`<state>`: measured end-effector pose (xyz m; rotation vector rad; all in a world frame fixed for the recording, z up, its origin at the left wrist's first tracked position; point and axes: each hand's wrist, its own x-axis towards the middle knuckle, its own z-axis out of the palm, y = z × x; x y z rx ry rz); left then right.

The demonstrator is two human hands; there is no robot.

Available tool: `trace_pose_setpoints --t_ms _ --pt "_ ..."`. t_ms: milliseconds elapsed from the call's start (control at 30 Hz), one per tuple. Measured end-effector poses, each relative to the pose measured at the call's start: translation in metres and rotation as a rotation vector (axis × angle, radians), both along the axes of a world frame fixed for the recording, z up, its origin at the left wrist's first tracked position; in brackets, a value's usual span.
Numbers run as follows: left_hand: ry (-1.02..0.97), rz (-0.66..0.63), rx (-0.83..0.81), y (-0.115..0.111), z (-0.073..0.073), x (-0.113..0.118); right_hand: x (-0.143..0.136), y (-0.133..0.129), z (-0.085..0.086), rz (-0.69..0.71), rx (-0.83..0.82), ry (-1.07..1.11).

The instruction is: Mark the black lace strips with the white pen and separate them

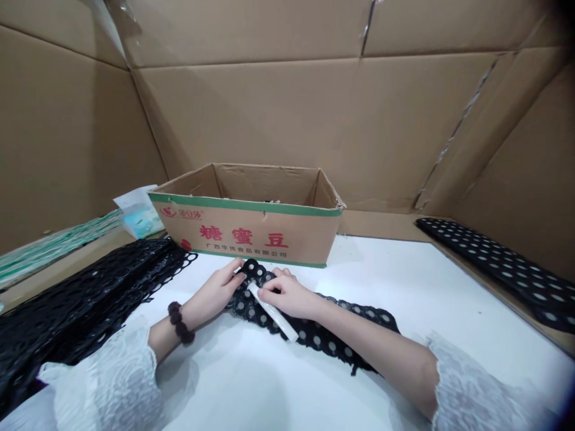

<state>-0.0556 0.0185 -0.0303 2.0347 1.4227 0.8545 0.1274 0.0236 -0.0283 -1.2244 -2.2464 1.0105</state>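
A strip of black lace-like material point(317, 341) with rows of round holes lies aslant on the white tabletop. My left hand point(226, 284) grips its far left end, thumb on top and fingers toward the far edge. In my right hand point(290, 294) is a slim white stick-like tool point(281, 322), pinched near its upper end. That upper end rests on or just over the strip, close to my left thumb; I cannot tell if it touches. My right forearm crosses over the strip's right part and hides some of it.
An open cardboard box point(251, 224) with green edging stands behind my hands. Black openwork pieces point(85, 293) lie piled at left, near green-and-white strands point(58, 245) and a pale plastic packet point(140, 215). More perforated black strips point(498, 263) lie at right. Cardboard walls point(287, 114) enclose the table.
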Motion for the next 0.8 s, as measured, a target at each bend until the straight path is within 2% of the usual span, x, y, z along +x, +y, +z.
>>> trace_pose_setpoints --t_ms 233,467,667,800 --pt "0.017 0.0 0.007 -0.003 0.004 0.002 0.003 0.005 0.002 0.062 -0.019 -0.013" --pt "-0.091 -0.009 -0.096 -0.001 0.003 0.0 0.004 0.003 0.006 0.064 -0.105 -0.012" --pt "0.101 0.001 0.015 -0.005 0.005 0.005 0.004 0.006 0.003 0.083 -0.122 -0.021" --pt "0.212 0.079 0.087 -0.015 0.001 0.013 0.0 0.003 0.001 0.003 -0.05 -0.083"
